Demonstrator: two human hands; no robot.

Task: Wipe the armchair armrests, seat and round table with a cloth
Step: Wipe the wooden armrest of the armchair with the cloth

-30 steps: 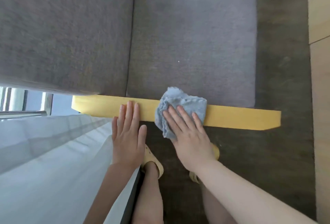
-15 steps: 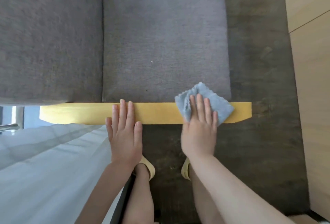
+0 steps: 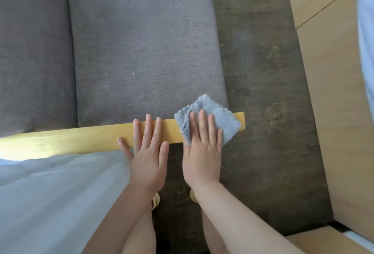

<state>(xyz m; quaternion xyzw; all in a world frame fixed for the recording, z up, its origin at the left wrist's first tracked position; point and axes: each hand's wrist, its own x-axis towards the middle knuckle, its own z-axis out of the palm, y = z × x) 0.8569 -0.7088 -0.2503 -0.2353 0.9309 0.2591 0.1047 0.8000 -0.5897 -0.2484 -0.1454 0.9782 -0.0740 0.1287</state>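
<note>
A yellow wooden armrest of the armchair runs across the view, with the grey seat cushion beyond it and the grey backrest cushion at the left. My right hand presses a folded light-blue cloth flat onto the armrest's right end. My left hand lies flat on the armrest just left of it, fingers spread, holding nothing. The round table is out of view.
Dark wood-pattern floor lies right of the chair. A light wooden panel borders it on the far right. A white sheer curtain hangs at the lower left. My legs and yellow sandals stand below the armrest.
My right hand has slid the cloth along the armrest from near its middle to its right end. My left hand has kept its place flat on the wood.
</note>
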